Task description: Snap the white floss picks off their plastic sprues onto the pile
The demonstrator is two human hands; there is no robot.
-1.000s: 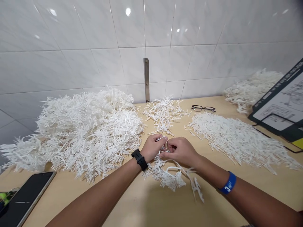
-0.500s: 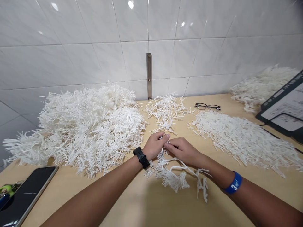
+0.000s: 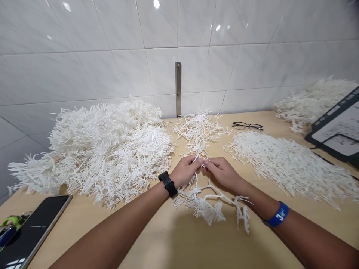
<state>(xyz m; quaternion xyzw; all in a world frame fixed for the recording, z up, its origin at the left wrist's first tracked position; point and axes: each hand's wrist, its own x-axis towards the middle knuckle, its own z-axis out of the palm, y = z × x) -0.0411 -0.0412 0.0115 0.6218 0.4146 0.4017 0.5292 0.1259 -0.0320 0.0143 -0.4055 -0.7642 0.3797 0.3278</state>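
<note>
My left hand, with a black watch at the wrist, is closed in a pinch on a white branched sprig. The sprig's thin stems hang below both hands, ending in frilly tufts. Close beside it, my right hand, with a blue band on the wrist, pinches a small tip of the white sprig, thumb and index finger nearly meeting the left fingertips. Just beyond the hands lies a loose scatter of white pieces. The exact bit between the fingers is mostly hidden.
A big heap of white sprigs fills the left. Small white pieces are spread on the right, with another pile behind. Eyeglasses, a dark-framed panel, a phone and keys lie around the wooden table.
My right hand has shifted slightly right and up, its fingertips now a little apart from the left ones. The hanging sprig has swung slightly right.
</note>
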